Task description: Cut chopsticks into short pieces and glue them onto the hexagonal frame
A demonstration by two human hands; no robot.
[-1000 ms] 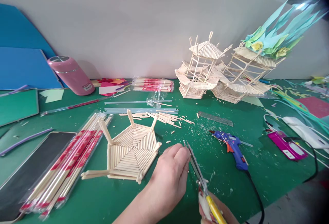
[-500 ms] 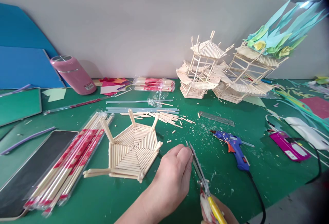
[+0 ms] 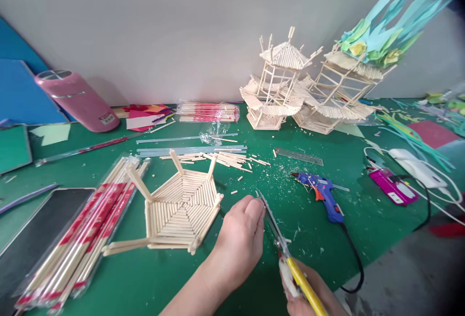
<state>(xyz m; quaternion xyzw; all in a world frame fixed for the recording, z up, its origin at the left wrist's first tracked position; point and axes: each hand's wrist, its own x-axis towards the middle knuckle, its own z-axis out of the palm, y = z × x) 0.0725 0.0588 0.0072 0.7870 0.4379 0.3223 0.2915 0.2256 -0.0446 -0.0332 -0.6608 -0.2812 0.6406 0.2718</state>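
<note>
My left hand (image 3: 240, 238) is closed in a pinch at the middle of the table; whatever its fingers hold is hidden from view. Beside those fingertips lie the long metal blades of a pair of scissors (image 3: 298, 277) with a yellow handle and pale wrapping. My right hand (image 3: 308, 289), partly cut off by the lower edge, is wrapped round the scissors' handle. To the left of my left hand sits a six-sided base of wooden sticks (image 3: 183, 207), with several sticks rising from its corners.
A blue glue gun (image 3: 321, 192) with its cord lies at right, near a magenta box (image 3: 392, 185). Packed sticks (image 3: 90, 229) lie left, cut sticks (image 3: 228, 160) behind. Stick pavilions (image 3: 283, 81), a clear ruler (image 3: 300, 156) and a pink flask (image 3: 82, 100) stand or lie further back.
The camera view has turned slightly to the right, so the table's things appear shifted left. Both hands keep nearly the same pose, the scissors still beside my left fingertips.
</note>
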